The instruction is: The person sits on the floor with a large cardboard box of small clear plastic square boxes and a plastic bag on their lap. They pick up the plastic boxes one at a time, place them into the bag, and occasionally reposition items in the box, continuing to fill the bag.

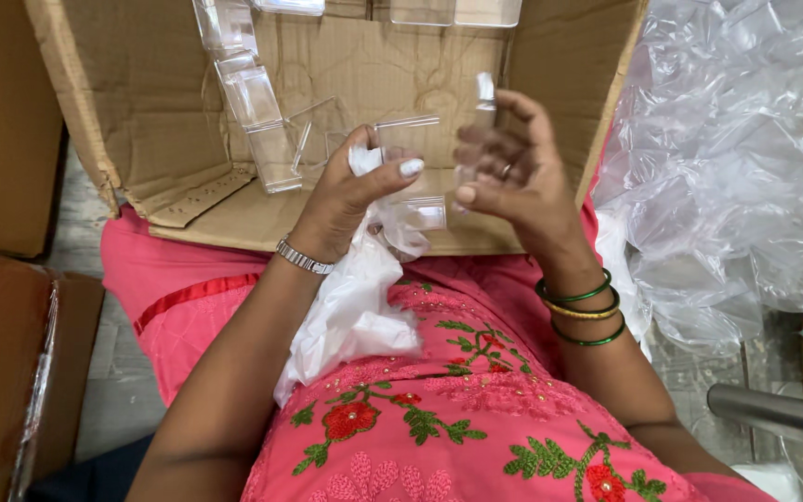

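Observation:
Both hands hold one small clear plastic box [429, 153] over my lap, in front of an open cardboard carton [141, 121]. My left hand [350, 191] pinches the box's left side and also clutches a white cloth [355, 297] that hangs down onto my pink embroidered dress. My right hand [513, 163] grips the box's right side with the fingers curled around it. Several more clear plastic boxes [253, 93] are stacked in a leaning row inside the carton, behind my left hand.
A heap of crumpled clear plastic film [736, 158] fills the right side. Brown cardboard boxes [2, 130] stand at the left, another [11, 372] at lower left. A metal tube [773, 414] shows at lower right. More clear boxes [457, 11] line the carton's far edge.

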`<state>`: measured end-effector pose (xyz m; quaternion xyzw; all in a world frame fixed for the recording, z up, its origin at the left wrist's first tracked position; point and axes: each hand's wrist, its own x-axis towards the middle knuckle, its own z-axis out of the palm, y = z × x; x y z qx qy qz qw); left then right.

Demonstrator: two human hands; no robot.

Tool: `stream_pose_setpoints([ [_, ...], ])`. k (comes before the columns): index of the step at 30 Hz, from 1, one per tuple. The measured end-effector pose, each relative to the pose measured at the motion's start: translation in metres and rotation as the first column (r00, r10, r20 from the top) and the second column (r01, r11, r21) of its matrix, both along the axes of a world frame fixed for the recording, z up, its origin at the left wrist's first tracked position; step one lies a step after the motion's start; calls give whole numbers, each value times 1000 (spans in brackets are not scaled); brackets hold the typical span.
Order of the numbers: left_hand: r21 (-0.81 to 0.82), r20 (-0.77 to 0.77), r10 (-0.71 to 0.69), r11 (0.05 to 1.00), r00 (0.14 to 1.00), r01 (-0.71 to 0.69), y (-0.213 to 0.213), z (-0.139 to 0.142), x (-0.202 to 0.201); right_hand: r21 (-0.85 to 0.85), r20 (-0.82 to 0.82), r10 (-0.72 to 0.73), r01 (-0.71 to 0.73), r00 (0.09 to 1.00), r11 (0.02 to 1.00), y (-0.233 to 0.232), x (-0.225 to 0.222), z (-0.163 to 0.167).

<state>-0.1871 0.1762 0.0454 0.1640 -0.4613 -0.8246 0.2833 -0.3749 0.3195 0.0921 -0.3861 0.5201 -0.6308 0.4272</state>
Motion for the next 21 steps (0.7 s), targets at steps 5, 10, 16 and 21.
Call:
stream_pose_setpoints([
  [5,-24,15,21,1000,1000,-20,1,6,4,33,-70,127,-125,989,992,-5,10,10],
  [10,-37,10,15,999,1000,-15,0,10,5,86,-97,178,-170,979,982,0,13,18],
  [16,2,3,-5,1000,1000,5,1,4,4,151,-119,222,-203,968,967,4,12,22],
  [21,12,-16,-19,1000,1000,19,5,2,5,134,-69,198,-187,978,973,5,14,20],
])
